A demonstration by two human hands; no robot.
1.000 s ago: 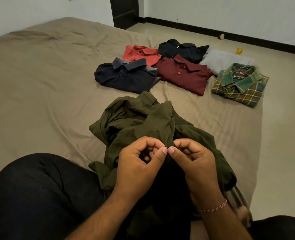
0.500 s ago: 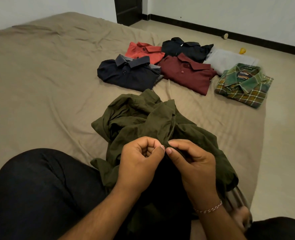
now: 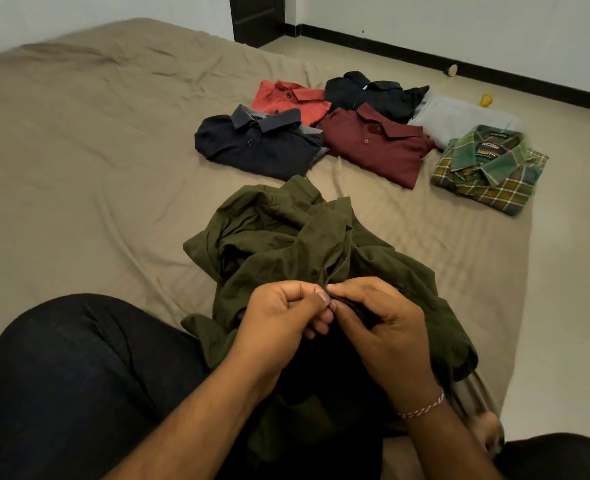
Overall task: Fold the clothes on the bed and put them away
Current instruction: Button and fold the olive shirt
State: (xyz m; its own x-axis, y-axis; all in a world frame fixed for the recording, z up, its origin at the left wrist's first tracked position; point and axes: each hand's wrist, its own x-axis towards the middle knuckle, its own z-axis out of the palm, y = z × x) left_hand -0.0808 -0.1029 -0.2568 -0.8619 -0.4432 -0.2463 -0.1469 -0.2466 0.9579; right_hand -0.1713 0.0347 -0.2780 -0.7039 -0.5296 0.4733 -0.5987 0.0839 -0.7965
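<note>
An olive-green shirt (image 3: 286, 237) lies crumpled on the near part of the bed (image 3: 79, 150), spilling from the person's lap out toward the middle of the sheet. Both hands meet at its near edge: the left hand (image 3: 279, 323) and the right hand (image 3: 383, 327) each pinch a small fold of the cloth between thumb and curled fingers, fingertips almost touching one another. The bulk of the shirt sits just beyond the hands, on their far side.

Compared with half a second ago, the hands have drawn closer together on the same spot of fabric, and the right thumb now presses down over the fold; the shirt's heap has hardly shifted.

The shirt is dark, matte and heavily creased, with no neat fold in it. Farther off, to the right, folded shirts lie in a cluster: navy shirt (image 3: 259, 143), orange shirt (image 3: 293, 100), black shirt (image 3: 376, 95), maroon shirt (image 3: 376, 143), grey garment (image 3: 460, 119), and green plaid shirt (image 3: 491, 171).
</note>
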